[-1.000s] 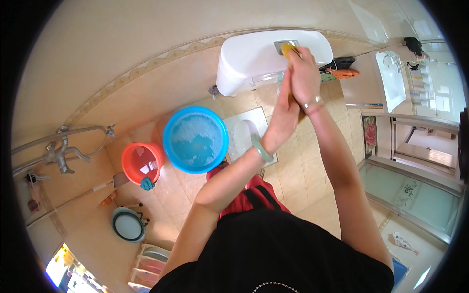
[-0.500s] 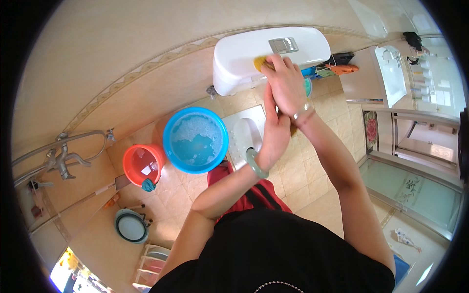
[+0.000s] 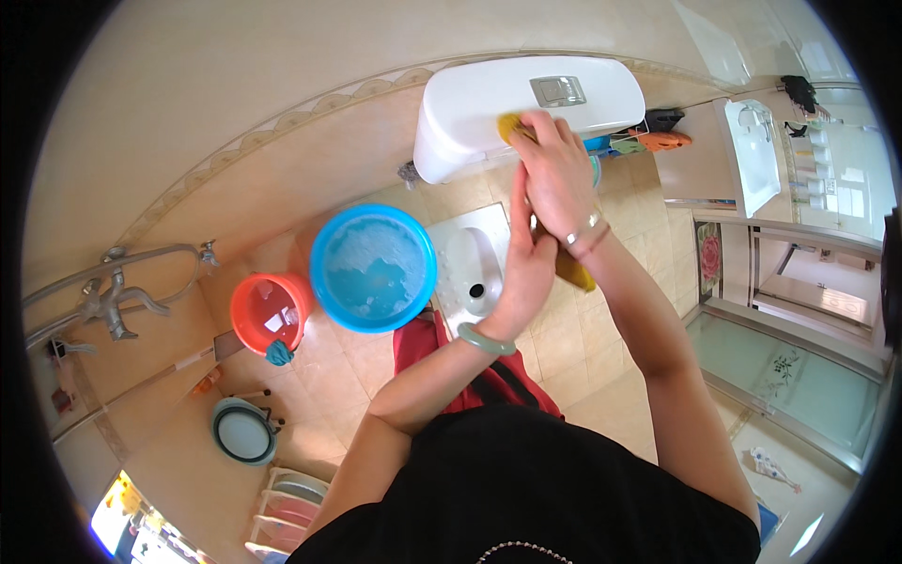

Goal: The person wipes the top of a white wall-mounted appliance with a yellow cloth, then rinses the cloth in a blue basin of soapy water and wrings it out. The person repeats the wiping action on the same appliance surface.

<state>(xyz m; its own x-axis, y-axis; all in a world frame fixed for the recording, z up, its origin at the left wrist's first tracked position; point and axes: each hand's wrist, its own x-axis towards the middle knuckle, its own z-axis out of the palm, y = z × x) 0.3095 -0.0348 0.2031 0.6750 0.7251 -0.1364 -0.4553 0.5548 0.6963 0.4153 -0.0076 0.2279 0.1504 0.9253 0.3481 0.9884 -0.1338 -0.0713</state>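
Observation:
A yellow cloth [image 3: 575,272] is bunched between my two hands in front of the white toilet cistern [image 3: 479,103]. One end pokes out past the fingers of my right hand [image 3: 559,183], which is closed around it. The other end hangs out below, beside the right wrist. Against it from the left presses my left hand [image 3: 526,273], its fingers pointing up along the right palm and its thumb by the cloth; part of its grip is hidden. Below the hands lies a white squat toilet pan [image 3: 460,249].
A blue basin [image 3: 427,282] of sudsy water stands left of the pan, next to a red bucket [image 3: 240,324] with a teal cloth on its rim. Wall taps [image 3: 117,301], a folded grey basin [image 3: 244,432] and a rack are further left. A washbasin [image 3: 752,155] is at right.
The view has shifted slightly. The lower end of the yellow cloth shows more below my hands, and my left wrist has dropped a little, uncovering the pan's drain hole.

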